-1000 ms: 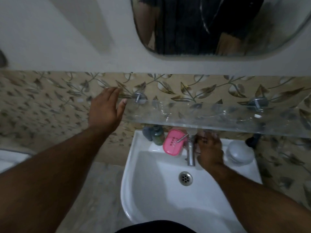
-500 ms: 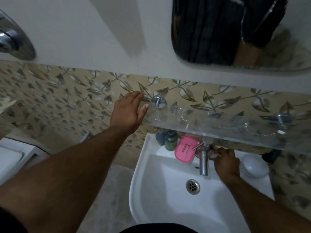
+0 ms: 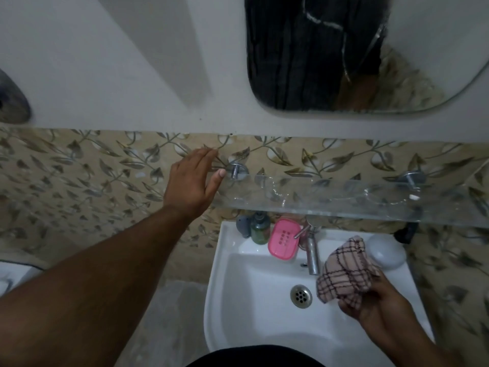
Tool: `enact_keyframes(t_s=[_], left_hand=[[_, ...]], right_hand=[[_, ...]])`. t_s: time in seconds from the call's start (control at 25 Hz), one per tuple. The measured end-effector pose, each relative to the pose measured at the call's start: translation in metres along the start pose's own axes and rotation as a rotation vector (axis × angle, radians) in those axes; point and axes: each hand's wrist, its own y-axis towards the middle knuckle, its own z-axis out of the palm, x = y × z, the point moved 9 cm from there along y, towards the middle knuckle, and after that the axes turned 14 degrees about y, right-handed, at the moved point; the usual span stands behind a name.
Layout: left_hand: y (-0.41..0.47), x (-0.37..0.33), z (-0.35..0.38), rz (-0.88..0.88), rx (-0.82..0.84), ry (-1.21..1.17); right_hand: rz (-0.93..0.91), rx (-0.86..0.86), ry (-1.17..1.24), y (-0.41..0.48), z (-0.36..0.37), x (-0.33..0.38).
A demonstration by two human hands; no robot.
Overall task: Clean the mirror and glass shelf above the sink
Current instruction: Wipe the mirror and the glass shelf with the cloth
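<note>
The mirror [image 3: 370,56] hangs on the white wall at the upper right, reflecting a dark-clothed person. Below it the clear glass shelf [image 3: 330,200] juts from the leaf-patterned tiles on two chrome pegs and shows water marks. My left hand [image 3: 193,181] is open, fingers spread, resting at the shelf's left end beside the left peg. My right hand [image 3: 370,303] is over the white sink [image 3: 238,300], to the right of the tap, gripping a crumpled pink checked cloth [image 3: 344,268].
On the sink's back rim stand a grey object [image 3: 243,225], a green bottle [image 3: 260,230], a pink soap box [image 3: 283,242], a chrome tap [image 3: 312,252] and a white soap dish [image 3: 386,251]. A chrome fitting [image 3: 12,102] sits on the wall at far left.
My right hand has come away from behind the tap and now holds the checked cloth up over the basin. My left hand stays at the shelf's left end.
</note>
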Motion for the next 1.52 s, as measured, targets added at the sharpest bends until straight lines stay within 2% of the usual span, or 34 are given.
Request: enact_keyframes(t_s=[0.12,0.28,0.4,0.56,0.8,0.92,1.08,1.32,1.44,1.52], left_hand=[[0.000,-0.004,0.004,-0.005,0.012,-0.001],[-0.005,-0.009,0.008,0.004,0.034,0.010],[-0.004,-0.010,0.007,0.011,0.041,0.023],[-0.006,-0.005,0.008,0.014,0.042,0.037],[0.002,-0.009,0.000,0.036,0.007,0.069],[0.010,-0.006,-0.011,0.053,-0.053,0.078],[0.039,-0.015,-0.043,0.093,-0.162,0.124],[0.132,-0.048,-0.172,0.138,-0.508,0.163],[0.186,-0.062,-0.257,0.130,-0.665,0.132],[0.214,-0.063,-0.307,0.104,-0.741,0.133]], right_hand=[[0.068,0.045,0.085,-0.018,0.037,-0.006],[0.028,0.146,-0.046,-0.008,0.104,-0.013],[-0.010,0.111,-0.108,0.005,0.114,-0.018],[0.020,0.198,-0.031,-0.002,0.123,-0.025],[-0.167,0.216,-0.105,-0.004,0.151,0.000],[-0.281,0.208,-0.168,0.007,0.178,0.036],[-0.525,0.249,-0.400,-0.008,0.253,0.102],[-1.016,0.477,-0.515,-0.081,0.398,0.191],[-1.272,0.532,-0.527,-0.135,0.459,0.229],[-1.436,0.519,-0.643,-0.162,0.493,0.252]])
